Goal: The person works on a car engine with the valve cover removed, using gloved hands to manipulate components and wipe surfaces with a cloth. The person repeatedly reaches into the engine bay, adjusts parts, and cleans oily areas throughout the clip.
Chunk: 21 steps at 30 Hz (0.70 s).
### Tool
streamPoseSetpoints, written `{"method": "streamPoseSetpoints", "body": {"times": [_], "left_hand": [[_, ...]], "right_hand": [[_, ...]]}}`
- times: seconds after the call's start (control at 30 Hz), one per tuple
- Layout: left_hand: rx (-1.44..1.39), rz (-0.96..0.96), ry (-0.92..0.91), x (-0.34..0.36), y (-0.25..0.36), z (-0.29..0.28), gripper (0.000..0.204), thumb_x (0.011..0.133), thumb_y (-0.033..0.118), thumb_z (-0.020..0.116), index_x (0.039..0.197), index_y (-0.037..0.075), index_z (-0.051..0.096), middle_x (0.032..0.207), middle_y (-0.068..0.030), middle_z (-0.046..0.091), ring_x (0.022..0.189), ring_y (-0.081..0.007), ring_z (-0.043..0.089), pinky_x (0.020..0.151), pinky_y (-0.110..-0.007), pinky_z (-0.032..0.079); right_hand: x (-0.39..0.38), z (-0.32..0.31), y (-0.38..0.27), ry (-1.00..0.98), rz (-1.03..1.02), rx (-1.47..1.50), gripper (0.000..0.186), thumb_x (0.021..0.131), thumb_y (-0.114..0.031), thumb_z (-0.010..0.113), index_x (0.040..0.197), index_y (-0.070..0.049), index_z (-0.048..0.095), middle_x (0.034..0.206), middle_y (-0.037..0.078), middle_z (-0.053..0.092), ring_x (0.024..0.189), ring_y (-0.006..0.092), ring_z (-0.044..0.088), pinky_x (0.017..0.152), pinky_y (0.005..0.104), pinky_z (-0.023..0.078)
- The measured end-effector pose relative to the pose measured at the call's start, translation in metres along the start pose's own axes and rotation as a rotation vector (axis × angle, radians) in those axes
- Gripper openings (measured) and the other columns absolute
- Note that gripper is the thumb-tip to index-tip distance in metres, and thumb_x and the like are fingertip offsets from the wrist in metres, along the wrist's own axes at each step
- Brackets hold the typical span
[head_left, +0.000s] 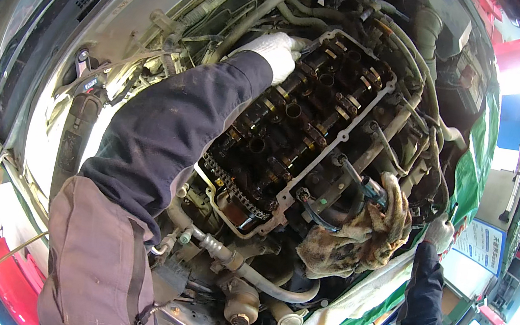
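An uncovered engine [299, 121] lies before me, its dark, oily camshafts [307, 146] and a timing chain [237, 186] at the near end in plain sight. My left hand [276, 55], in a white knit glove, reaches across to the far left rim of the cylinder head. Its fingers are curled in, and whatever they grip is hidden. Over at the right edge of the engine bay, my gloved right hand [440, 234] is closed beside the green cover. A thin dark piece shows just above that fist, too small to name.
A stained brown rag [363, 233] is draped over parts right of the engine, next to a connector [372, 190]. Hoses [271, 11] and pipes [245, 267] surround the block. A green sheet [480, 150] covers the right-hand edge. Beyond it stands a printed board [479, 245].
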<state>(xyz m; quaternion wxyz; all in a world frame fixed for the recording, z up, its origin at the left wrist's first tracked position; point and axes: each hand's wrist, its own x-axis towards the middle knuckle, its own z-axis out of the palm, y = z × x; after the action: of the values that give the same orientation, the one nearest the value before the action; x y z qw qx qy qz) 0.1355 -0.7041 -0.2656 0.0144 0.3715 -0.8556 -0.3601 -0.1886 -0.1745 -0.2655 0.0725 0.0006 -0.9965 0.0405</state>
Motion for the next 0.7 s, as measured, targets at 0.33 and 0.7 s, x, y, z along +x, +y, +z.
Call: {"method": "streamPoseSetpoints", "body": {"times": [0.33, 0.7], "left_hand": [[0.003, -0.014, -0.018, 0.016, -0.001, 0.008, 0.039, 0.106, 0.025, 0.059, 0.144, 0.025, 0.069, 0.128, -0.0169, 0.075, 0.110, -0.0381, 0.073, 0.097, -0.046, 0.057], [-0.002, -0.040, -0.061, 0.026, 0.008, 0.009, 0.040, 0.107, 0.025, 0.060, 0.146, 0.019, 0.067, 0.129, -0.0180, 0.075, 0.114, -0.0383, 0.073, 0.097, -0.046, 0.057]], "right_hand": [[0.000, 0.001, 0.000, 0.009, 0.007, 0.040, 0.055, 0.095, -0.050, 0.057, 0.096, 0.001, 0.079, 0.092, 0.029, 0.076, 0.094, 0.0482, 0.074, 0.084, 0.0553, 0.055], [0.002, 0.005, 0.003, 0.053, 0.018, 0.008, 0.057, 0.097, -0.049, 0.053, 0.100, 0.001, 0.079, 0.095, 0.029, 0.076, 0.095, 0.0485, 0.074, 0.087, 0.0549, 0.056]]}}
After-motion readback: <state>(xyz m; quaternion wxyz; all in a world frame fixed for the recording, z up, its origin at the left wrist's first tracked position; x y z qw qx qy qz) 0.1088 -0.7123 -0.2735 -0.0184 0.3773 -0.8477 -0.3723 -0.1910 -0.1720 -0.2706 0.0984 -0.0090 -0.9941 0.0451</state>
